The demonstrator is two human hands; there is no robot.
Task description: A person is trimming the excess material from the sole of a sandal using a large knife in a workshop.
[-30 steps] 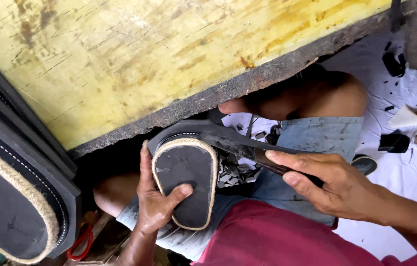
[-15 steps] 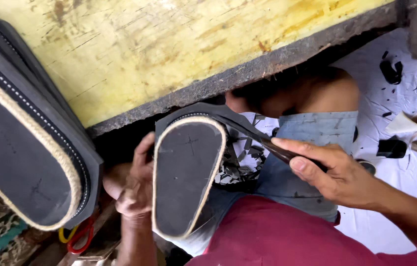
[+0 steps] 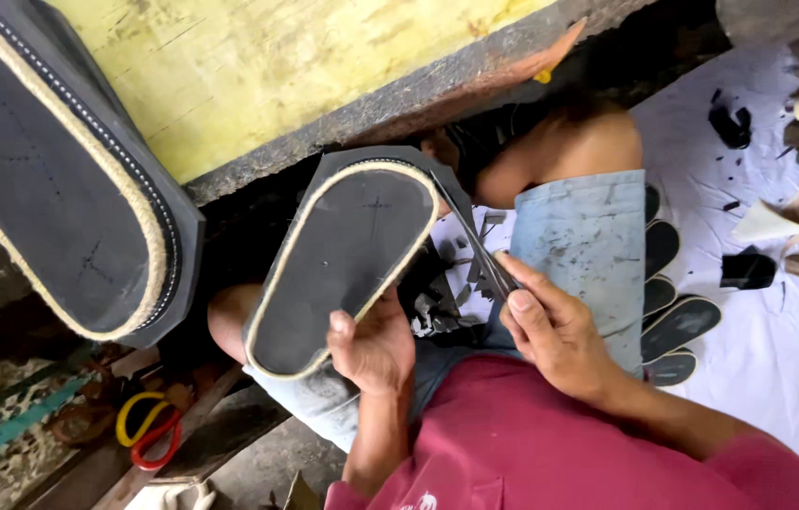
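Note:
My left hand (image 3: 371,345) grips the lower right edge of a black sandal sole (image 3: 347,260) with a pale rope-like rim, held tilted over my lap. In my right hand (image 3: 550,326) is a thin knife blade (image 3: 475,250), its tip against the sole's upper right edge, where dark excess material sticks out past the rim. Black offcuts (image 3: 437,297) lie on my lap between the two hands. I sit in light denim shorts (image 3: 588,255) and a maroon shirt.
A larger matching sole (image 3: 59,198) lies at left on the yellow worn board (image 3: 295,66). Several finished soles (image 3: 673,302) are stacked at right on a white sheet (image 3: 777,349) strewn with black scraps. Yellow-and-red scissors (image 3: 149,430) rest at lower left.
My left hand has shifted from the sole's left side to its lower right edge, and the sole has turned and tilted. The knife in my right hand stays at the sole's edge.

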